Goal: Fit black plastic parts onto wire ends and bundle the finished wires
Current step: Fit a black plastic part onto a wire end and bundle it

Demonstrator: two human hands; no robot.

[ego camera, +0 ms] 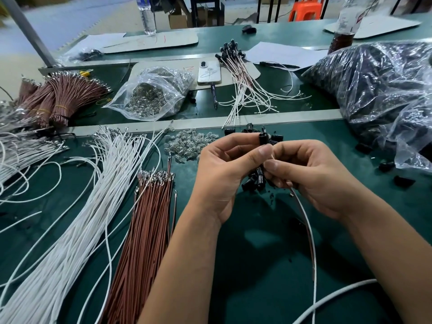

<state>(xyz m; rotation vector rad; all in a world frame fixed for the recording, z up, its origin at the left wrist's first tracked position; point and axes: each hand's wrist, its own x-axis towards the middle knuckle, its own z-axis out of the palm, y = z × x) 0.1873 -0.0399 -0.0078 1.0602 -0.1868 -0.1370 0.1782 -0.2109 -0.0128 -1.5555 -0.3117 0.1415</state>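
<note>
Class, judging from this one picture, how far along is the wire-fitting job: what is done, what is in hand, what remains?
Done: a spread of finished wires with black ends lies behind, unbundled. In hand: the left hand pinches a black plastic part while the right hand holds a wire. Left: large piles of white wires and brown wires.

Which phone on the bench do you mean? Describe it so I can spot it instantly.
Start at the clear plastic bag of glass bulbs on the far strip of the green bench. Just right of it, on a beige board, lies the white phone, face down. A pen lies just below it.
</note>
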